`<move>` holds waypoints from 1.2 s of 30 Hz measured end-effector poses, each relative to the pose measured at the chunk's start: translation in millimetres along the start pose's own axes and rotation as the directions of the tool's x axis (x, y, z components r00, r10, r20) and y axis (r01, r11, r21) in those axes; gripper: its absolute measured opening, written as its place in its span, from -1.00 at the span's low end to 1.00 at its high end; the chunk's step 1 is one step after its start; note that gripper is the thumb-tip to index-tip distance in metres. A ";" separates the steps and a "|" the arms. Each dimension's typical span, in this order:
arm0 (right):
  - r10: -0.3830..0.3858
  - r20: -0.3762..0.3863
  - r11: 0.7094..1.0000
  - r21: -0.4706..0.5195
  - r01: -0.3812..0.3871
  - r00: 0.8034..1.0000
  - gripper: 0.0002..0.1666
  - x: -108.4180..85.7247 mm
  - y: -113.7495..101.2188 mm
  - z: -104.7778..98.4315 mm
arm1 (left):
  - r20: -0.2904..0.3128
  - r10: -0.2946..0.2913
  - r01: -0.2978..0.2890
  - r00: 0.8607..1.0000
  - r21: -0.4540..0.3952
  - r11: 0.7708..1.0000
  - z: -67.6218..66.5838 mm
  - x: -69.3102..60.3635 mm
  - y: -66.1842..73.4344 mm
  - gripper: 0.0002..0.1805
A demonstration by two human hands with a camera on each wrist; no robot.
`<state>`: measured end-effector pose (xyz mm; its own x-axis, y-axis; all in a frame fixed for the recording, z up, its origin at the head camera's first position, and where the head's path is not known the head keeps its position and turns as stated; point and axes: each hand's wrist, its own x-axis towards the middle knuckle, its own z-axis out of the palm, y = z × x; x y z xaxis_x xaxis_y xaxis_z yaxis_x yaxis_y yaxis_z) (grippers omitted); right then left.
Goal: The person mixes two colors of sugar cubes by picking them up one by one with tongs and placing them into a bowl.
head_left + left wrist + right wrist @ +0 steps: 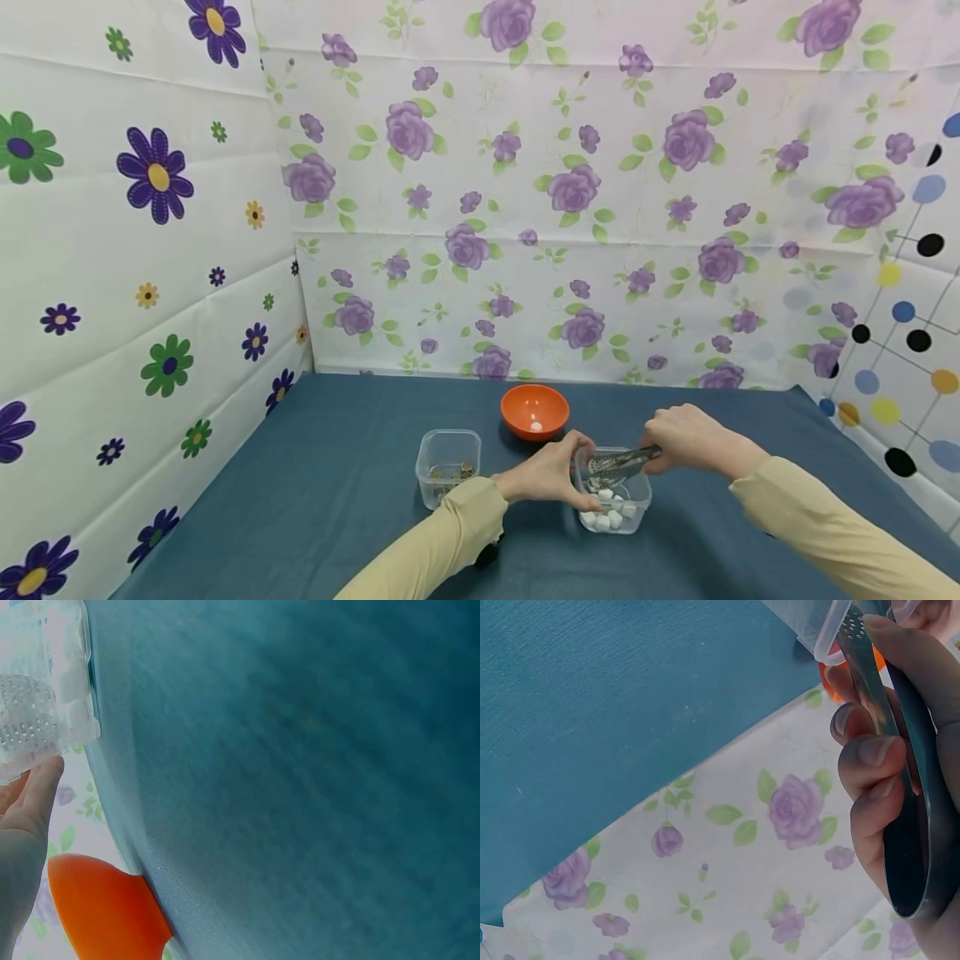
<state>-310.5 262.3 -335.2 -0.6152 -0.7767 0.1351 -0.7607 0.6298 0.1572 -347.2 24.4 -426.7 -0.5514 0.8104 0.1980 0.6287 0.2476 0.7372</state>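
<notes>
My right hand [686, 437] grips metal tongs [900, 712], fingers curled round one arm and thumb along the other. The perforated ends of the tongs reach down into a clear plastic container [641, 502] at the right. Several white cubes [603, 518], perhaps marshmallows or sugar, lie in its near part. With thumb in front and fingers behind, my left hand [551, 473] holds this container by its left side. In the left wrist view, the perforated metal [26, 712] shows through the container wall. Whether the tongs pinch a cube cannot be made out.
An orange bowl [517, 408] stands behind my left hand, with a small white piece [536, 426] inside. Left of that hand is a second clear container [448, 442] holding brown pieces. A dark object [487, 554] shows under the left sleeve. Patterned cloth walls border the blue table [337, 467].
</notes>
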 end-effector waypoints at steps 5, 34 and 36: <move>-0.025 -0.008 0.991 -0.131 0.024 1.000 -0.72 4.4 -3.4 3.3 | 0.006 -0.005 0.005 1.000 -0.011 1.000 0.5 0.1 -0.7 -0.29; 0.022 0.047 0.991 -0.130 -0.015 0.999 -0.67 14.8 -10.7 3.7 | 0.011 0.009 -0.008 1.000 -0.028 1.000 -0.4 0.4 -1.8 -0.30; 0.023 0.046 0.992 -0.122 -0.017 0.999 -0.68 13.9 -10.7 3.6 | 0.013 0.004 -0.004 1.000 -0.025 1.000 -0.4 0.3 -1.8 -0.31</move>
<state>-311.7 244.7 -338.5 -0.6413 -0.7616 0.0930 -0.7191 0.6389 0.2735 -348.7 23.9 -427.7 -0.5417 0.8183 0.1925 0.6168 0.2314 0.7523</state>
